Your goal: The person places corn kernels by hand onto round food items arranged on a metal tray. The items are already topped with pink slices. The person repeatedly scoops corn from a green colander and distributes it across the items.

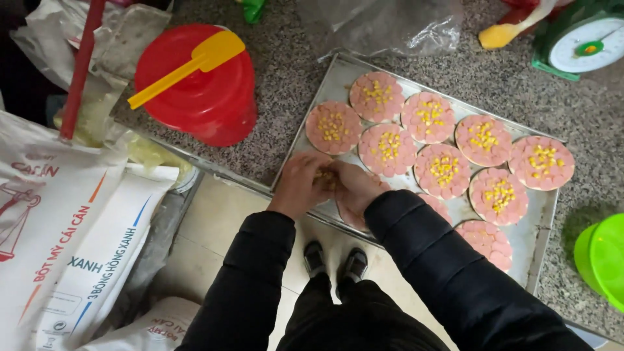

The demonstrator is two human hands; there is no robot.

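A metal baking tray (325,84) lies on a speckled stone counter and holds several round dough bases covered with pink sausage slices and yellow corn kernels (388,148). My left hand (300,183) and my right hand (354,188) meet over the tray's near left corner, fingers curled together. Yellow corn kernels (323,175) show between the fingers. My right hand rests over a sausage-covered base that is mostly hidden under it. A base with sausage slices and no corn (486,242) lies at the tray's near right.
A red bucket (203,97) with a yellow spatula (188,65) across its lid stands left of the tray. A clear plastic bag (383,26) lies behind the tray. A green kitchen scale (578,42) sits far right, a green bowl (604,257) near right. Flour sacks (58,240) stand on the left.
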